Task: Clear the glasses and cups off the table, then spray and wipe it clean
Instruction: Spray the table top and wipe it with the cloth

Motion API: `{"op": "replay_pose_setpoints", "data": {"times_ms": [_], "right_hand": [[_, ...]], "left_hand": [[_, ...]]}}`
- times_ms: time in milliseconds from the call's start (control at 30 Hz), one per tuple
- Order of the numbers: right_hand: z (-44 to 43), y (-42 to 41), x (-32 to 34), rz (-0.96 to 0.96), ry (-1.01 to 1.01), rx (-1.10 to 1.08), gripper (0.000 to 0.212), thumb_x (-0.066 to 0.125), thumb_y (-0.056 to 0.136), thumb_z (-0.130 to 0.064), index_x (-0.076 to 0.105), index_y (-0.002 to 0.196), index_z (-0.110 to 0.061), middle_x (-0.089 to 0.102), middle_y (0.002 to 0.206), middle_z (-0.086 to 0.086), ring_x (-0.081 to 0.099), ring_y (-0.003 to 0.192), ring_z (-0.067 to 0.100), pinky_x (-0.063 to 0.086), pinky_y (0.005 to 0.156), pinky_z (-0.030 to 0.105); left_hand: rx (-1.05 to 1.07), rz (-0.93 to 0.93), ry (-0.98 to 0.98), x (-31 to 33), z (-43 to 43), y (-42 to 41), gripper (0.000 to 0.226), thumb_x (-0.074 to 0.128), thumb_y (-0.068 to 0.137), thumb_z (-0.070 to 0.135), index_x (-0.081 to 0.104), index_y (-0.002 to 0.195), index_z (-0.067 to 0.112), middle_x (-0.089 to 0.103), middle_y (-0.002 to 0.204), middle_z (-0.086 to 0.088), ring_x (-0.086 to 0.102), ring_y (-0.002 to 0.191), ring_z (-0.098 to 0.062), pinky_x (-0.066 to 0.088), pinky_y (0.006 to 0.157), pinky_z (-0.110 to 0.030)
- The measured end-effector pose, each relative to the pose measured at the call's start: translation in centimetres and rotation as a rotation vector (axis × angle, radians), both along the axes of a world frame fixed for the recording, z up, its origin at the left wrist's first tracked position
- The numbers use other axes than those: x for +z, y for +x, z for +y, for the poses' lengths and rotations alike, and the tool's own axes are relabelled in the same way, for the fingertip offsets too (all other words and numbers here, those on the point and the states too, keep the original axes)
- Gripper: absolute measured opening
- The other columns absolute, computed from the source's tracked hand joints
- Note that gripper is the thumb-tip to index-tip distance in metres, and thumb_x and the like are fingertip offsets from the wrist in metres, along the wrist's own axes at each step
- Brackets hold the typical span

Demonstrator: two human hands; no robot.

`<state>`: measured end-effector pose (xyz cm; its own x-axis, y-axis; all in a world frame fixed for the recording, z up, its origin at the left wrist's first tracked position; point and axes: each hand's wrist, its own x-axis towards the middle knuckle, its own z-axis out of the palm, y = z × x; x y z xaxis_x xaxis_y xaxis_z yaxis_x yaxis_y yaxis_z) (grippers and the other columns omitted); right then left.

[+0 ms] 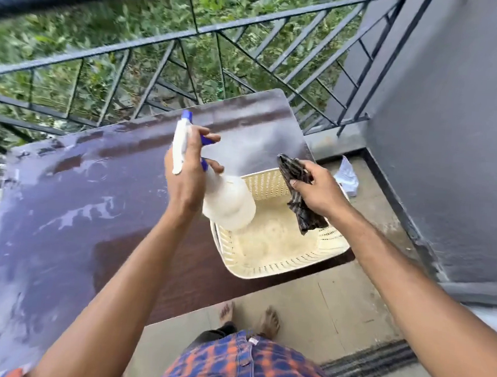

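Now, left hand [183,178] curled round the spray bottle [228,206] over the wet table [78,206], right hand [317,193] gripping the dark cloth [309,222] above the basket [280,268], mist the dry-looking near edge evenly before wiping.

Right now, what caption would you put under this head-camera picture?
Cleaning time: left hand holds a spray bottle over the wet table; right hand grips a dark cloth above a cream basket.
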<state>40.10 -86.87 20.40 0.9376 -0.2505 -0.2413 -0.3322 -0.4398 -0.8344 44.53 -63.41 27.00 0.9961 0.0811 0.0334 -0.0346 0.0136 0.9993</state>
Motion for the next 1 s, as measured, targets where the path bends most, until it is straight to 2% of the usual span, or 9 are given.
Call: {"op": "replay_pose_setpoints", "data": {"times_ms": [167, 233, 333, 433, 600, 733, 800, 900, 1000], "right_hand": [[3.5, 1.9, 1.8, -0.052, 0.199, 0.061, 0.041, 0.064, 0.093, -0.008, 0.060, 0.132, -0.021, 0.071, 0.112, 0.001, 0.068, 0.096, 0.020, 0.056, 0.092, 0.049], [6.3, 3.2, 2.5, -0.057, 0.228, 0.112, 0.042, 0.063, 0.094, -0.004, 0.058, 0.134, -0.017, 0.069, 0.115, 0.002, 0.065, 0.096, 0.016, 0.057, 0.088, 0.039], [11.4, 5.3, 3.3, -0.049, 0.183, 0.203, 0.035, 0.062, 0.094, -0.004, 0.061, 0.128, -0.016, 0.069, 0.103, 0.001, 0.063, 0.085, 0.013, 0.051, 0.070, 0.016], [17.4, 7.5, 2.6, 0.026, 0.178, 0.293, 0.030, 0.060, 0.095, -0.003, 0.061, 0.121, -0.018, 0.065, 0.088, 0.006, 0.061, 0.062, 0.019, 0.052, 0.055, 0.025], [27.4, 11.9, -1.9, 0.147, 0.057, 0.386, 0.034, 0.064, 0.081, -0.027, 0.061, 0.113, -0.037, 0.071, 0.079, -0.002, 0.071, 0.064, 0.026, 0.061, 0.073, 0.048], [35.2, 14.3, -3.8, 0.198, -0.129, 0.391, 0.036, 0.064, 0.090, -0.022, 0.061, 0.125, -0.031, 0.072, 0.104, 0.000, 0.069, 0.095, 0.025, 0.055, 0.089, 0.039], [38.6, 15.5, -5.3, 0.190, -0.183, 0.377, 0.041, 0.065, 0.089, -0.025, 0.060, 0.129, -0.032, 0.071, 0.112, -0.001, 0.066, 0.106, 0.024, 0.052, 0.093, 0.038], [41.4, 16.4, -5.9, 0.169, -0.210, 0.357, 0.041, 0.064, 0.088, -0.025, 0.060, 0.128, -0.032, 0.073, 0.112, 0.002, 0.067, 0.105, 0.026, 0.052, 0.092, 0.039], [43.3, 17.3, -5.7, 0.132, -0.206, 0.311, 0.035, 0.065, 0.090, -0.023, 0.062, 0.125, -0.029, 0.073, 0.111, 0.003, 0.066, 0.102, 0.026, 0.052, 0.092, 0.040]], "left_hand": [[0.153, -0.011, -0.114, 2.5, 6.4, 1.1, 0.034, 0.041, 0.106, 0.041, 0.061, 0.097, 0.015, 0.074, 0.099, -0.005, 0.056, 0.048, -0.020, 0.050, 0.058, -0.033], [0.198, -0.004, -0.141, 2.9, 10.0, 1.2, 0.035, 0.041, 0.107, 0.039, 0.061, 0.094, 0.015, 0.073, 0.098, -0.007, 0.055, 0.049, -0.020, 0.051, 0.057, -0.033], [0.267, 0.037, -0.134, 2.3, 16.3, 1.4, 0.037, 0.049, 0.099, 0.046, 0.065, 0.094, 0.013, 0.074, 0.099, -0.012, 0.056, 0.047, -0.024, 0.052, 0.056, -0.033], [0.353, 0.124, -0.073, 0.6, 23.0, 1.7, 0.033, 0.051, 0.099, 0.047, 0.068, 0.084, 0.023, 0.075, 0.094, -0.008, 0.057, 0.043, -0.023, 0.050, 0.051, -0.028], [0.440, 0.359, 0.028, -4.3, 33.5, 3.9, 0.036, 0.049, 0.105, 0.040, 0.061, 0.079, 0.018, 0.071, 0.087, -0.007, 0.055, 0.038, -0.015, 0.050, 0.050, -0.025], [0.427, 0.484, -0.003, -7.7, 40.8, 7.5, 0.033, 0.052, 0.103, 0.041, 0.060, 0.079, 0.019, 0.065, 0.083, -0.006, 0.057, 0.057, -0.015, 0.048, 0.045, -0.023], [0.417, 0.535, 0.005, -8.9, 44.1, 9.8, 0.032, 0.053, 0.101, 0.042, 0.058, 0.079, 0.019, 0.061, 0.078, -0.005, 0.058, 0.057, -0.015, 0.046, 0.042, -0.022], [0.417, 0.596, 0.013, -9.5, 47.1, 12.8, 0.030, 0.055, 0.099, 0.040, 0.056, 0.085, 0.014, 0.058, 0.082, -0.015, 0.050, 0.039, -0.014, 0.040, 0.040, -0.021], [0.379, 0.588, 0.075, -9.9, 49.5, 15.7, 0.035, 0.058, 0.098, 0.042, 0.058, 0.081, 0.011, 0.059, 0.070, -0.013, 0.050, 0.046, -0.022, 0.040, 0.041, -0.025]]}}
